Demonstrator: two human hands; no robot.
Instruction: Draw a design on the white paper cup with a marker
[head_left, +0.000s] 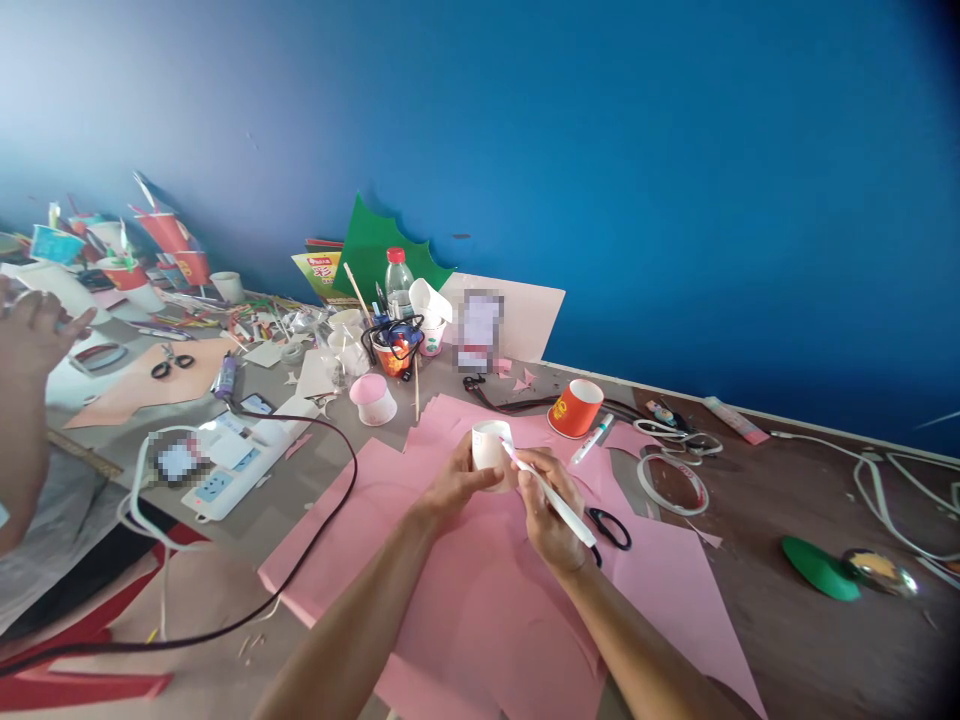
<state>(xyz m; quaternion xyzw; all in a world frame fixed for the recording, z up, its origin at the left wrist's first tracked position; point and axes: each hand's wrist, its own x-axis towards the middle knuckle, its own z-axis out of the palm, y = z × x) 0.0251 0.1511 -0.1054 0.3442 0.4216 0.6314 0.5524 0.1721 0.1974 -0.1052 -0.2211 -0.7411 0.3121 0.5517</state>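
Observation:
My left hand point(452, 482) is closed around a small white paper cup point(490, 440), held up over pink paper sheets point(457, 580). In my right hand point(547, 525) is a white marker point(561, 503), gripped like a pen. Its pinkish tip is at the right side of the cup near the rim; I cannot tell whether it touches. Black-handled scissors point(616, 530) lie partly hidden by my right hand. Just beyond it are a second white marker point(592, 440) and a red paper cup point(575, 408).
Left of the sheets lie a white power strip point(244, 455) and a dark cable point(330, 520). A pink-topped cup point(373, 400) and a bottle point(399, 280) stand farther back. A tape roll point(673, 485) lies to the right. Another person's hand point(37, 325) shows at the far left.

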